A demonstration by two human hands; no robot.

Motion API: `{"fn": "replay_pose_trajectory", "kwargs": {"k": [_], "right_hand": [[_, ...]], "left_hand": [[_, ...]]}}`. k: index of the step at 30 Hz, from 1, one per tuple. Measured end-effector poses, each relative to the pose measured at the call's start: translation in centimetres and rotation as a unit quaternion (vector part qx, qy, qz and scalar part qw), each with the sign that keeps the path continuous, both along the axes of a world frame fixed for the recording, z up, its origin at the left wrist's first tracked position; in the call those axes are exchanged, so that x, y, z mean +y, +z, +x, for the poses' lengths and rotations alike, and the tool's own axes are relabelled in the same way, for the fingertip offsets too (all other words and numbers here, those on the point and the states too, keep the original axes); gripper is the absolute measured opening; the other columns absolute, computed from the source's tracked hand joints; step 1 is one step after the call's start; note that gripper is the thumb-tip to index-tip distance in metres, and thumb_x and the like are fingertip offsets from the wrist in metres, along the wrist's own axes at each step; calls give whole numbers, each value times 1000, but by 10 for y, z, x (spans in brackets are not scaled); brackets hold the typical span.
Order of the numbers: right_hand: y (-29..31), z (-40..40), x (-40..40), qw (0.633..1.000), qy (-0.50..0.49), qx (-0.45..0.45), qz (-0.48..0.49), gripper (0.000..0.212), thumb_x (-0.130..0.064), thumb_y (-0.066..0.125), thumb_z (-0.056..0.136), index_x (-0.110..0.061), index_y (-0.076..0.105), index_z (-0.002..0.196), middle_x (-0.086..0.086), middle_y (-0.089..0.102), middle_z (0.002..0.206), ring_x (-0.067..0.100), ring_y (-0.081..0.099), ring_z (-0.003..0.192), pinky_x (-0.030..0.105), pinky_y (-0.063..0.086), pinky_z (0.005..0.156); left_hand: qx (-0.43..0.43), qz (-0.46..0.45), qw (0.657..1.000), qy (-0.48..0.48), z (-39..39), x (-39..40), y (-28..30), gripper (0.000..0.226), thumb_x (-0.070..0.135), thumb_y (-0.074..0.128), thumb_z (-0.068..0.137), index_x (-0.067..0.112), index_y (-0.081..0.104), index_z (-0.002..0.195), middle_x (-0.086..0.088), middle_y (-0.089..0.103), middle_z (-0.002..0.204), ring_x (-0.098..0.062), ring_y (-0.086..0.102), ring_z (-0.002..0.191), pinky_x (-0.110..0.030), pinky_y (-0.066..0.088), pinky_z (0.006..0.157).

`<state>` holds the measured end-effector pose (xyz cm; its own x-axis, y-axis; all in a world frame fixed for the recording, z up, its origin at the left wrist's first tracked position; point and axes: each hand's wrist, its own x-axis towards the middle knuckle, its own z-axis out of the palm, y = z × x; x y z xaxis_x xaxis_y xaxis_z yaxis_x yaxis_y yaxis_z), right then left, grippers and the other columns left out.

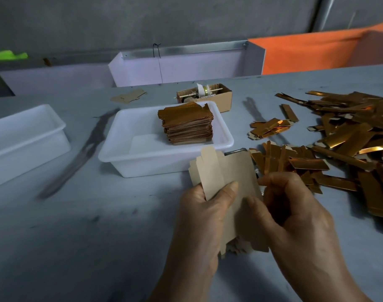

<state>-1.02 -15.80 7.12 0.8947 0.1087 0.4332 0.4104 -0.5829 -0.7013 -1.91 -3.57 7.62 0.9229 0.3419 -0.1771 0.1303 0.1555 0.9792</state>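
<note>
A flat die-cut carton blank (227, 171), plain brown side towards me, stands upright over the grey table (77, 236). My left hand (201, 219) grips its lower left part, thumb on the front. My right hand (295, 212) pinches its right edge with curled fingers, thumb on the face. More blanks seem stacked behind it. A white tub (125, 153) just beyond holds a neat stack of gold-foil blanks (187, 124). A loose heap of gold-foil blanks (349, 144) covers the table's right side.
A second white tub (22, 140) sits at the left. An open cardboard box (224, 98) with a spindle tool stands behind the middle tub. A loose brown blank (128, 96) lies farther back. White panels and an orange board (312, 51) line the far edge.
</note>
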Motion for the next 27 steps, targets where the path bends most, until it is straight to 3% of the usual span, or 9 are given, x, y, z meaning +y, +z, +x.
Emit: {"fn": "replay_pose_trajectory", "kwargs": {"k": [2, 7, 14, 15, 17, 19, 22, 24, 27], "right_hand": [[0, 1, 0, 1000, 2, 14, 13, 23, -44, 57, 70, -50, 45, 89, -11, 53, 70, -8, 52, 83, 11, 38, 47], [3, 9, -2, 976, 44, 163, 137, 26, -45, 66, 61, -50, 51, 81, -13, 58, 84, 4, 56, 76, 24, 47, 57], [1, 2, -1, 997, 20, 75, 30, 27, -46, 56, 67, -54, 42, 89, -32, 52, 93, -13, 51, 84, 14, 41, 45], [0, 0, 1, 998, 18, 55, 20, 27, -45, 56, 68, -50, 42, 91, -25, 56, 90, -13, 51, 85, 16, 44, 45], [-2, -3, 4, 999, 22, 22, 20, 22, -42, 57, 70, -41, 45, 88, -9, 57, 72, -10, 52, 87, 8, 48, 60], [-2, -6, 7, 999, 42, 8, 21, 22, -39, 58, 70, -40, 45, 87, -6, 55, 67, -4, 55, 85, 7, 46, 67], [3, -9, 8, 991, 97, 65, 67, 31, -37, 63, 67, -38, 46, 93, -11, 60, 86, 0, 61, 75, 8, 48, 62], [7, -10, 5, 981, 126, 104, 103, 31, -46, 60, 68, -40, 47, 95, -15, 61, 88, 2, 65, 71, 12, 51, 64], [10, -8, 1, 979, 125, 121, 109, 38, -57, 48, 65, -39, 48, 98, -15, 64, 88, 2, 67, 69, 18, 54, 68]], "left_hand": [[-3, 12, 1000, 5, -1, 0, 0, 13, 24, 72, 83, 17, 75, 92, 3, 76, 82, -17, 72, 79, -39, 59, 75], [-3, 21, 1000, -19, -4, 2, 0, 15, 23, 71, 84, 13, 75, 95, -6, 75, 80, -29, 71, 76, -41, 57, 63], [-1, 24, 999, 23, -2, 0, -3, 14, 16, 77, 78, 12, 75, 91, -4, 74, 74, -24, 68, 68, -41, 56, 63], [-5, 27, 999, 27, -2, -1, -4, 14, 16, 77, 78, 11, 75, 91, -4, 74, 73, -24, 67, 66, -41, 56, 62], [-18, 37, 999, 30, -2, -4, -5, 16, 21, 78, 76, 13, 75, 90, -2, 72, 70, -23, 67, 65, -40, 55, 57], [-27, 57, 998, 31, -3, -6, -7, 19, 29, 76, 71, 17, 74, 85, 0, 71, 67, -20, 68, 62, -35, 53, 50], [-33, 66, 997, 16, -4, -6, -6, 2, 21, 72, 78, 20, 74, 78, 2, 70, 62, -13, 67, 56, -28, 50, 47], [-37, 43, 998, -19, -5, -4, -5, 6, 20, 69, 80, 19, 74, 77, -1, 70, 64, -14, 67, 59, -27, 50, 52], [-45, 36, 993, -102, -6, 1, 0, 25, 39, 60, 80, 19, 73, 78, -6, 71, 69, -18, 67, 66, -31, 54, 61]]}}
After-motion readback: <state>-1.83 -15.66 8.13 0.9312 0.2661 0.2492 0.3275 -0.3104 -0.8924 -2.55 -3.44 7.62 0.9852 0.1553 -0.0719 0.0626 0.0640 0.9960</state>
